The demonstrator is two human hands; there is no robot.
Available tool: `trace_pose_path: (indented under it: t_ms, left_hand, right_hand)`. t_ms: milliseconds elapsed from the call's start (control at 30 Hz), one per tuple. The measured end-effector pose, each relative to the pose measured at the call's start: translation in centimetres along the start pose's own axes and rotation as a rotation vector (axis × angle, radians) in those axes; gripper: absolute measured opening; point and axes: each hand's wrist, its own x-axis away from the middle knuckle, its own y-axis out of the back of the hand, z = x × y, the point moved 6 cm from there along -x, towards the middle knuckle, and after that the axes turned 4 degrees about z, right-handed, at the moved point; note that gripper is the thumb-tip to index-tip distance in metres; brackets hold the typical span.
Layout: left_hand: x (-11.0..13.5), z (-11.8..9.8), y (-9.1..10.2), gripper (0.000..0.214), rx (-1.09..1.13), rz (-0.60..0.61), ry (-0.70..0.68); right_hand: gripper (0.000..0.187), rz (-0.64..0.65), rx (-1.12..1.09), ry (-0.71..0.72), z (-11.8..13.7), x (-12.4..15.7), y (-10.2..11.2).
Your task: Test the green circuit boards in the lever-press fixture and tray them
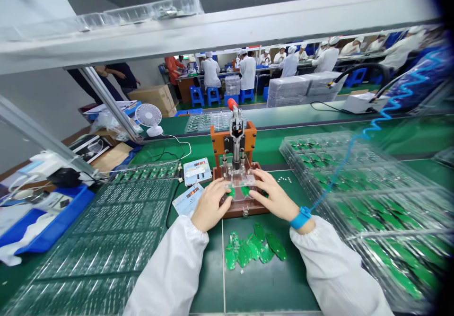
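Observation:
A brown test fixture (237, 164) with an orange frame, a clear top plate and a red-knobbed lever stands at the middle of the green bench. My left hand (210, 205) rests on its left side, fingertips on a small green circuit board (231, 192) in the fixture bed. My right hand (272, 194), with a blue wrist strap (300, 217), lies on the right side, fingers touching another green board (245, 190). Both hands' fingers are curved over the boards. A loose pile of green boards (251, 250) lies on the bench between my forearms.
Clear trays of green boards are stacked at the right (369, 197) and a flat tray at the left (106, 240). Two small meters (197, 171) sit left of the fixture. A blue bin (46, 226), a white fan (149, 117) and several white-coated workers stand beyond.

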Motion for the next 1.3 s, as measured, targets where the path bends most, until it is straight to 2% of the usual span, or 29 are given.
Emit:
trace_pose_path:
  t_ms: [100, 200, 367, 467, 567, 633, 700, 800, 900, 967, 1033, 1100, 1300]
  left_hand:
    - [0.4, -0.4, -0.2, 0.012, -0.055, -0.042, -0.001]
    - [0.5, -0.6, -0.3, 0.013, -0.102, -0.057, 0.006]
    - [0.6, -0.6, -0.5, 0.011, -0.061, -0.066, -0.002]
    - [1.2, -0.6, -0.3, 0.015, -0.036, -0.147, -0.021]
    - [2.0, -0.3, 0.8, 0.019, 0.038, -0.362, 0.024]
    - [2.5, 0.1, 1.6, 0.016, 0.096, -0.489, 0.068]
    - [2.7, 0.3, 2.0, 0.014, 0.114, -0.551, 0.093]
    - [2.9, 0.4, 2.5, 0.015, 0.113, -0.584, 0.108]
    - [3.1, 0.3, 2.7, 0.016, 0.116, -0.606, 0.114]
    - [3.2, 0.2, 2.8, 0.016, 0.115, -0.612, 0.117]
    - [3.2, 0.1, 2.8, 0.016, 0.114, -0.609, 0.118]
    - [3.1, 0.1, 2.7, 0.016, 0.115, -0.603, 0.117]
    - [3.1, 0.1, 2.3, 0.017, 0.131, -0.581, 0.117]
  right_hand:
    - [0.024, -0.211, -0.031, -0.056, 1.0, -0.6, 3.0]
    - [0.022, -0.380, -0.076, -0.063, 3.1, -2.6, 6.2]
    - [0.023, -0.493, -0.176, 0.073, 6.9, -9.9, 10.3]
    - [0.038, -0.429, -0.218, 0.034, 7.0, -15.4, 11.0]
    - [0.056, -0.253, -0.255, -0.096, 6.2, -20.3, 10.2]
    - [0.067, -0.144, -0.283, -0.118, 6.7, -22.3, 9.6]
    - [0.070, -0.094, -0.316, -0.104, 8.0, -23.0, 9.5]
    - [0.054, -0.170, -0.315, 0.057, 11.8, -21.0, 10.5]
    - [0.036, -0.309, -0.195, 0.265, 15.7, -15.6, 11.0]
    - [0.032, -0.357, -0.098, 0.293, 16.9, -11.7, 10.3]
    - [0.034, -0.375, -0.018, 0.321, 17.4, -8.5, 9.2]
    - [0.038, -0.384, 0.020, 0.340, 17.2, -6.6, 8.0]
    - [0.044, -0.400, -0.017, 0.339, 14.6, -4.6, 5.4]
